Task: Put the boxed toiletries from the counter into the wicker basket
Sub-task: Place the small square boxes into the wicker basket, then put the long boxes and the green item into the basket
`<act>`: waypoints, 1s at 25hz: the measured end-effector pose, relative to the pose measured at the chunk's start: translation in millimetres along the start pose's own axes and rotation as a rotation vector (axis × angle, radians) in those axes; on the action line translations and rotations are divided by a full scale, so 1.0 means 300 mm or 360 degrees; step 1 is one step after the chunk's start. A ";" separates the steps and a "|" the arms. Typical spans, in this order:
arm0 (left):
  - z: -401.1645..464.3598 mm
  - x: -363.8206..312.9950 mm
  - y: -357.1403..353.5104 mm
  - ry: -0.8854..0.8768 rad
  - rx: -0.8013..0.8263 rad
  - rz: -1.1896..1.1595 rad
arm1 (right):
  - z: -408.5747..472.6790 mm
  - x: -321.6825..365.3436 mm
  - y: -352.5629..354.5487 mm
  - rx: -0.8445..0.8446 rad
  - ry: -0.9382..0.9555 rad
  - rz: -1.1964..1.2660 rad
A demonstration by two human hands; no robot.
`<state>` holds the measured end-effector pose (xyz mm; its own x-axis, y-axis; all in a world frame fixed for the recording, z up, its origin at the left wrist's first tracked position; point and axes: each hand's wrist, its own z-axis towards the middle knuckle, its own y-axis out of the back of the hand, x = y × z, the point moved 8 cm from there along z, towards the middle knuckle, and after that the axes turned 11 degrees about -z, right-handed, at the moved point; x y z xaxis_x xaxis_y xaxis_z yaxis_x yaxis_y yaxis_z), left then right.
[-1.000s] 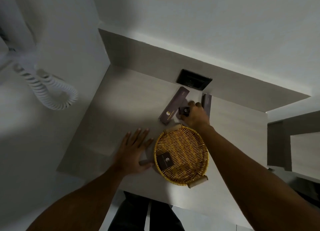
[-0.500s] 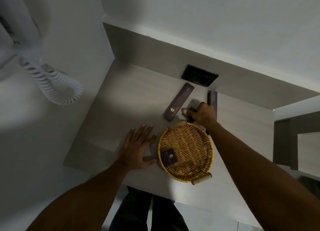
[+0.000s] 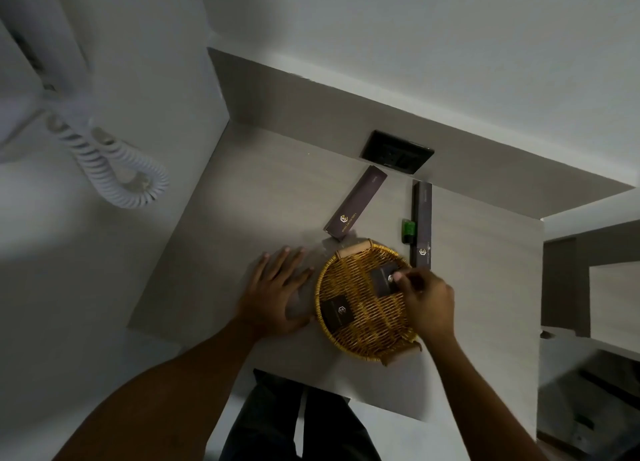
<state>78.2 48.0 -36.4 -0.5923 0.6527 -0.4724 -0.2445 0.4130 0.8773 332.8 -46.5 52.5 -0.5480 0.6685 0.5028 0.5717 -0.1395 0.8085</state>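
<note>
The small dark box (image 3: 383, 281) is sitting over the far right part of the wicker basket (image 3: 363, 336), pinched at its right edge by the fingertips of the right hand (image 3: 427, 303), which is closing on it from above; whether the box is already resting on the weave cannot be told. A second small dark box (image 3: 337, 314) is lying inside the basket at its left side. The left hand (image 3: 275, 292) is lying flat and open on the bench (image 3: 277, 190), just beside the basket's left rim, gripping nothing. Two long dark boxes are waiting on the bench beyond the basket: one angled (image 3: 356, 204) near the far handle, one (image 3: 422, 223) running along the right, with a small green item (image 3: 408, 230) beside it. In my judgement, the step in hand calls for lowering the box flat onto the weave, clear of the rim, before releasing, leaving room for the long boxes.
</note>
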 end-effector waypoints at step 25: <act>0.007 -0.001 -0.004 -0.0025 0.0000 0.0008 | 0.283 -0.156 0.013 0.0069 -0.0278 -0.0487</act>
<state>80.3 48.7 -37.6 -0.5813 0.6649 -0.4690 -0.2416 0.4094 0.8798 412.5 -16.2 6.1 -0.5874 0.7898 0.1767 0.4248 0.1151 0.8979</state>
